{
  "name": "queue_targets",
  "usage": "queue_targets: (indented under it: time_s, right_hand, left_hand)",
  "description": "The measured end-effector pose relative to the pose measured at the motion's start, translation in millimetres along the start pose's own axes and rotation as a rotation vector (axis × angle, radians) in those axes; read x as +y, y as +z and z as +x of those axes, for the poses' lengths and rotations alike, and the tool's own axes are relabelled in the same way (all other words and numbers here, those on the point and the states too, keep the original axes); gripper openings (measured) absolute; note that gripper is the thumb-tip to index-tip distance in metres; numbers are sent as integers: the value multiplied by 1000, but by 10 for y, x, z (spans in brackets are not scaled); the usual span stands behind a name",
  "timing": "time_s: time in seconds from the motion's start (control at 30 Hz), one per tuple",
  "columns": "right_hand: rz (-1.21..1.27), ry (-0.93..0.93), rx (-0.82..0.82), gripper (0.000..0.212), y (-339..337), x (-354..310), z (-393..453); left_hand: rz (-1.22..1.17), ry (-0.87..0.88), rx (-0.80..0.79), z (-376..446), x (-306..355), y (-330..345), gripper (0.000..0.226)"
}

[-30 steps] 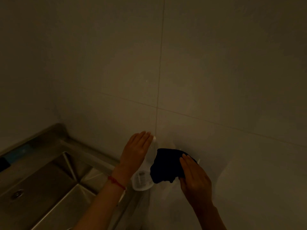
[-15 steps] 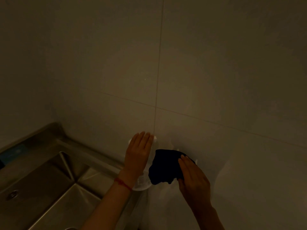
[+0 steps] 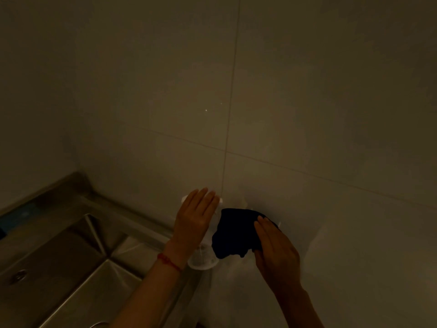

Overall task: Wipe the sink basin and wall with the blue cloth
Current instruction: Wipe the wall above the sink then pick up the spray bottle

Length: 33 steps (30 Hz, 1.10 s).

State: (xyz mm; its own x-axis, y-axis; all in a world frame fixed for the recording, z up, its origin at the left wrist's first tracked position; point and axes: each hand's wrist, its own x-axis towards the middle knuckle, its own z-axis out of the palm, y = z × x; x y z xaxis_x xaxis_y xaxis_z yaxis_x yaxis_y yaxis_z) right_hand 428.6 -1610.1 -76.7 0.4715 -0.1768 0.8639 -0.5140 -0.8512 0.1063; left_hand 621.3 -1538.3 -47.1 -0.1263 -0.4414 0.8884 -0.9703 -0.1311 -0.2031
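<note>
Dark blue cloth (image 3: 236,233), bunched, long axis upper right to lower left, lower centre on wall (image 3: 307,102); right hand (image 3: 275,252) pinches it. Left hand (image 3: 194,220) flat, fingers together.

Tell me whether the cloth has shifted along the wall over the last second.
Cannot tell. The blue cloth sits about as far right of the vertical tile seam as earlier; the small frame shift matches camera movement.

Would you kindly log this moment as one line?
right hand: presses dark blue cloth to tiled wall | left hand: flat on white plastic holder
</note>
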Motion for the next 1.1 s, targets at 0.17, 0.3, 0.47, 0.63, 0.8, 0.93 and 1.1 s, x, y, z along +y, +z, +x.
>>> queue_targets:
  time_s: [0.17,0.3,0.47,0.63,0.8,0.93,1.1]
  right_hand:
    - [10,-6,14,44,-3,-62,53]
    - [10,-14,40,36,9,-135,101]
    - [43,-23,70,29,3,-260,189]
    - [100,-49,60,28,-60,-364,287]
    - [186,-109,66,22,-116,-340,329]
    - [261,-167,93,24,-138,-303,366]
    - [390,-225,121,26,-121,-380,398]
  left_hand:
    - [25,-9,19,-32,-80,-59,59]
    - [62,-15,22,-37,-180,-137,52]
    - [85,-22,17,-98,-328,-291,54]
    - [139,-49,1,-147,-382,-440,50]
    - [206,-79,-38,-207,-337,-676,51]
    - [327,-139,-56,-278,-244,-939,42]
    - [435,-216,-84,-386,-92,-1282,27]
